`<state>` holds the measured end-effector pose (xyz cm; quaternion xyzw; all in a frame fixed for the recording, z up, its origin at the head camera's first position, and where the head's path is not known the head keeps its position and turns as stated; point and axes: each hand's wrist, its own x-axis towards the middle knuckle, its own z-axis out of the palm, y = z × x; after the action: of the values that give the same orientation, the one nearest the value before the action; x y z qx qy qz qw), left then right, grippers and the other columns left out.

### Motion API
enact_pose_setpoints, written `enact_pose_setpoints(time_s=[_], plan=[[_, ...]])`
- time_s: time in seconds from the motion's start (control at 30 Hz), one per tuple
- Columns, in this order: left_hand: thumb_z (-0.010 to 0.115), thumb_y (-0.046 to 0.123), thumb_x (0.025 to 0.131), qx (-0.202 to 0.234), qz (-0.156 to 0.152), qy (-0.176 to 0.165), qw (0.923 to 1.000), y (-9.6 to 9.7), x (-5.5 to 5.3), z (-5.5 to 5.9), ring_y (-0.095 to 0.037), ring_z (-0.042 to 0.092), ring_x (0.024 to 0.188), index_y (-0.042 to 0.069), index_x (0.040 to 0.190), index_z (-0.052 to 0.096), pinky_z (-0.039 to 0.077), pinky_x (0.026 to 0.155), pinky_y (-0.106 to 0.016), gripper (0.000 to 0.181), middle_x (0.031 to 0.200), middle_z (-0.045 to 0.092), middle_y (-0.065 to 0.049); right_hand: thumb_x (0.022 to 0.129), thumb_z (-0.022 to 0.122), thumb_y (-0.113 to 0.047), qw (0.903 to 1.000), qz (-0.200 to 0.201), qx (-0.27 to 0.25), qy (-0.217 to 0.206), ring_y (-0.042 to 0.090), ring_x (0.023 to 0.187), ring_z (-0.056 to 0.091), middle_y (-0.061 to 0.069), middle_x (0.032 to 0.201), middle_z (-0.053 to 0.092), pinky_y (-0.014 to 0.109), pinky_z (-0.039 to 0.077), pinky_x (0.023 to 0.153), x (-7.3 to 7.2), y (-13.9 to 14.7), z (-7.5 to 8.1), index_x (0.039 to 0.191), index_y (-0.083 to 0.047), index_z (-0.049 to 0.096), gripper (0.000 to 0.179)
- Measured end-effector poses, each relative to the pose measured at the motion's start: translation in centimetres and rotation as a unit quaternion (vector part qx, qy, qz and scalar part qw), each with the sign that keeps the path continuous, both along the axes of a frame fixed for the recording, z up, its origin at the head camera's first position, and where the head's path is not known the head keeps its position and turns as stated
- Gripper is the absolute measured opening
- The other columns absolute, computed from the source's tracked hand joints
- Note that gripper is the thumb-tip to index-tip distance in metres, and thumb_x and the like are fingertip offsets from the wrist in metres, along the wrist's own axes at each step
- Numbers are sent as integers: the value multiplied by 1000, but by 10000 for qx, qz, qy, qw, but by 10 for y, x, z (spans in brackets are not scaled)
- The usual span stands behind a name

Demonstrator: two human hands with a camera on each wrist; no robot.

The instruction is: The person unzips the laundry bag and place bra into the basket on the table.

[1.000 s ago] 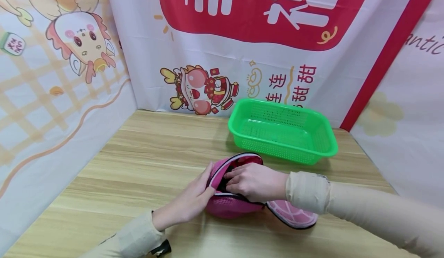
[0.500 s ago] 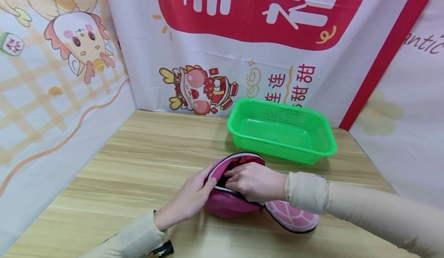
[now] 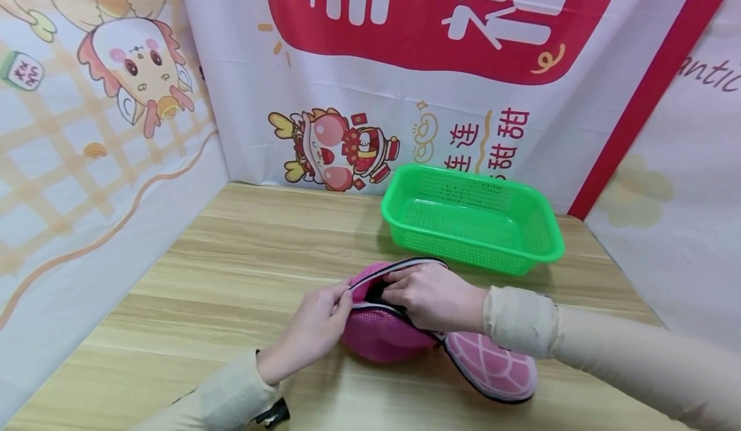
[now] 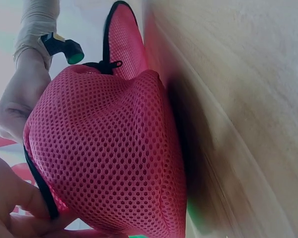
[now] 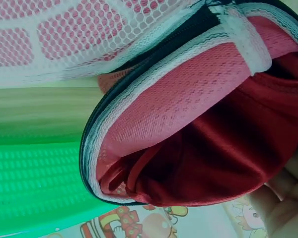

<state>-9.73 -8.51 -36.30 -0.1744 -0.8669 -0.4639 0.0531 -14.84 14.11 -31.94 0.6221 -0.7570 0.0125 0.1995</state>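
A pink mesh zip bag (image 3: 376,338) sits on the table, its mouth unzipped and its patterned lid (image 3: 492,365) folded out to the right. My left hand (image 3: 315,325) pinches the bag's rim at the left; the left wrist view shows its fingers at the black zip edge. Reaching into the mouth from the right, my right hand (image 3: 437,297) has bent fingers. Red satin cloth (image 5: 228,153) fills the opening in the right wrist view, with my right fingers (image 5: 283,208) curled at its edge. Something black (image 3: 376,291) shows inside too; the fingertips are hidden.
Behind the bag, close to the backdrop, stands a green perforated plastic basket (image 3: 475,260). Printed cloth hangs along the back and both sides of the wooden table (image 3: 191,315). A small black device (image 4: 62,47) is strapped to the right wrist.
My left hand's grip on the rim has closed up and the bag's mouth has narrowed. The right hand has shifted slightly right. The lid has turned flatter and toward the front.
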Motion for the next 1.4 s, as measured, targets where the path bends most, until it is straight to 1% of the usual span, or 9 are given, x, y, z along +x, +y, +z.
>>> enact_pose_setpoints(time_s=[0.1,0.17,0.27,0.37,0.5,0.57,0.93,1.23,1.4], plan=[[47,5,100,-66,108,-11,9999,-2,0,0,-4,33,38,-6,134,55,33,33,-23,37,60,46,1,71,58,4,9991,-357,-39,-214,13,85,65,-6,85,69,31,56,65,1,4,3,84,-13,66,23],[48,5,100,-71,206,59,9997,-4,0,-1,-4,33,39,-7,131,57,33,34,-23,35,62,52,-1,70,59,4,9969,-588,-102,-507,11,81,63,-6,87,68,32,55,61,1,7,7,89,-14,69,28],[50,6,99,-36,341,174,9993,-5,-1,0,-5,32,39,-3,124,65,33,35,-24,31,69,57,-6,70,58,6,9917,-743,-262,-1019,12,88,65,-2,97,70,33,56,67,1,10,10,97,-13,74,36],[51,7,100,59,329,104,9994,-5,-2,3,-5,33,39,3,95,73,33,36,-24,23,77,63,-9,72,59,8,9873,-694,-339,-1385,17,103,66,6,109,71,36,57,80,-1,12,13,107,-9,75,42],[50,8,100,96,258,-55,9996,-3,-3,6,-5,36,42,11,64,50,33,39,-23,37,60,51,0,77,60,9,9844,-568,-305,-1637,20,112,62,10,115,69,37,54,87,-3,15,16,115,-3,73,42],[50,8,100,69,279,-66,9996,-3,-3,7,-5,36,43,12,61,46,33,40,-23,39,54,42,4,78,60,10,9834,-489,-303,-1719,20,114,62,10,116,68,37,54,87,-4,17,18,117,-2,72,43],[50,8,98,23,425,83,9991,-6,-4,2,-5,35,44,14,59,42,33,43,-24,41,51,35,9,76,57,16,9790,-178,-537,-1957,20,114,62,8,118,68,35,56,83,-12,25,35,118,-2,71,48],[51,9,97,192,490,-264,9983,-9,-5,1,-6,37,44,14,58,45,31,42,-22,39,49,39,8,74,56,20,9713,111,-1070,-2121,20,108,65,10,114,69,37,55,84,-22,30,49,116,-1,72,49],[50,9,97,213,563,-357,9975,-9,-5,2,-7,39,43,13,57,46,32,41,-22,40,48,43,6,77,64,19,9687,134,-1174,-2185,19,106,66,8,112,70,36,55,85,-23,34,55,114,-2,73,43]])
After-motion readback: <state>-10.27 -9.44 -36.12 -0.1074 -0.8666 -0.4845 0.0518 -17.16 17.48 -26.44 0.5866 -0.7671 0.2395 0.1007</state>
